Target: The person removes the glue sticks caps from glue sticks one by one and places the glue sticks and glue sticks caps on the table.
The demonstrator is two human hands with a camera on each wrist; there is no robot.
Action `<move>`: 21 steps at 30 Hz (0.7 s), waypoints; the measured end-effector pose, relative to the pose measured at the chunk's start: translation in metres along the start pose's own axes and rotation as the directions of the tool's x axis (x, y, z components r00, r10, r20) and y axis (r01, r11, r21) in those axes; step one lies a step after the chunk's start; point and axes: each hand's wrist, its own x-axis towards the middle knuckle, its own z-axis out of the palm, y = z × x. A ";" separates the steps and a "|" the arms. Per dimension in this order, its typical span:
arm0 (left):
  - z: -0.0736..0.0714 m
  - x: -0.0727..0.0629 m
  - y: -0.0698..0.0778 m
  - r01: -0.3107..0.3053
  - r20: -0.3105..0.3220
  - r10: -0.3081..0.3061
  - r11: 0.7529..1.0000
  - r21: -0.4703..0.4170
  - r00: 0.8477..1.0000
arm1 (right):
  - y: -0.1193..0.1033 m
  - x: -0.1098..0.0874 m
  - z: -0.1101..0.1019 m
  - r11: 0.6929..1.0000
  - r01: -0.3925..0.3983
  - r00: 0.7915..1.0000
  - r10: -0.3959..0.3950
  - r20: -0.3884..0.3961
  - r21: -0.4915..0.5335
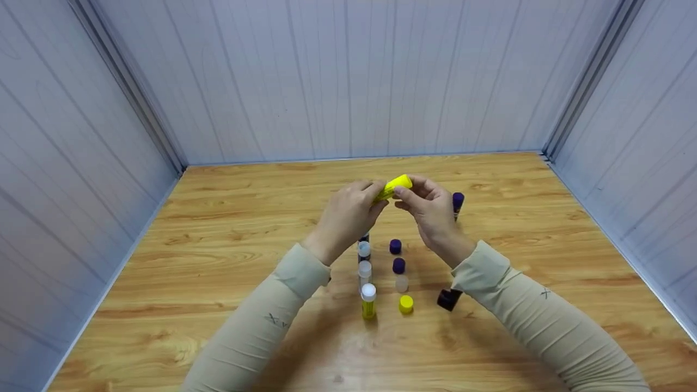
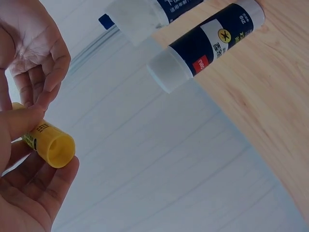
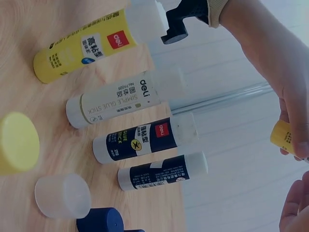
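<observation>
Raised over the table, a yellow glue stick (image 1: 396, 186) is held between both hands. My left hand (image 1: 353, 209) grips its lower end, fingers wrapped round the barrel; the hollow yellow base (image 2: 60, 150) faces out in the left wrist view. My right hand (image 1: 433, 209) pinches the other end between thumb and fingers. Below stand uncapped glue sticks in a row: a yellow one (image 3: 84, 48), a white one (image 3: 116, 99) and two navy ones, the nearer navy glue stick (image 3: 140, 140) beside the farther navy glue stick (image 3: 157, 172).
Right of the row lie a yellow cap (image 1: 406, 304), a translucent cap (image 1: 402, 283), a dark blue cap (image 1: 398, 265) and another dark blue cap (image 1: 395, 246). A dark-capped glue stick (image 1: 458, 202) stands beyond the right hand. Pale panel walls (image 1: 348, 81) enclose the wooden table (image 1: 218, 245).
</observation>
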 end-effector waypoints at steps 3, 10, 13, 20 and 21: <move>0.001 0.000 0.001 -0.013 -0.003 0.013 1.000 0.001 1.000 | 0.000 -0.002 0.001 1.000 0.007 1.000 -0.006 -0.021 0.026; -0.001 0.000 0.001 -0.040 -0.048 0.040 0.999 0.017 0.998 | -0.002 -0.004 0.005 0.998 0.021 0.999 -0.019 -0.032 0.051; -0.002 0.000 -0.001 -0.046 -0.058 0.047 0.999 0.021 0.997 | -0.003 -0.003 0.006 0.999 0.021 1.000 -0.020 -0.022 0.050; -0.010 0.001 -0.004 0.027 0.030 -0.025 0.997 -0.078 0.999 | -0.004 -0.002 0.005 0.999 -0.008 1.000 0.008 0.004 0.045; -0.012 0.001 -0.005 0.048 0.051 -0.043 0.993 -0.106 0.998 | -0.005 -0.002 0.004 0.999 -0.012 1.000 0.012 0.007 0.042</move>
